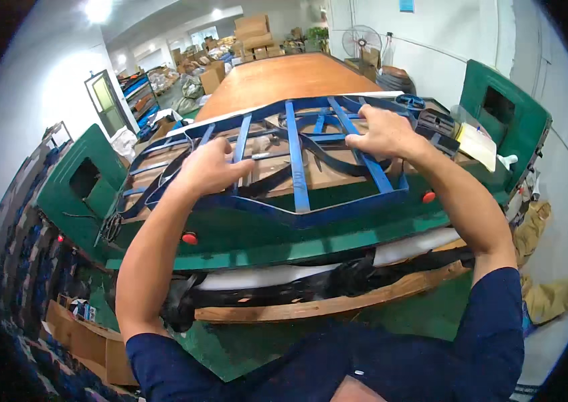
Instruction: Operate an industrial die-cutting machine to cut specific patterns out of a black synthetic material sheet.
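A large blue metal frame (295,157) with flat crossbars and curved strips, much like a cutting die, lies before me over the bed of a green machine (310,234). Its near rim reaches past the front edge of the bed. My left hand (213,167) is curled on the frame's left part, thumb stretched to the right and fingertips partly hidden. On the right, my right hand (387,132) grips a crossbar near the far rim between thumb and fingers. Whether the frame is lifted or resting, I cannot tell.
Green housings (76,181) stand at both sides, and red buttons (190,238) sit on the front. Behind runs a long brown table (284,70). Yellow paper (476,144) lies right. Below are a wooden bar (324,305) and, left, a cardboard box (86,342).
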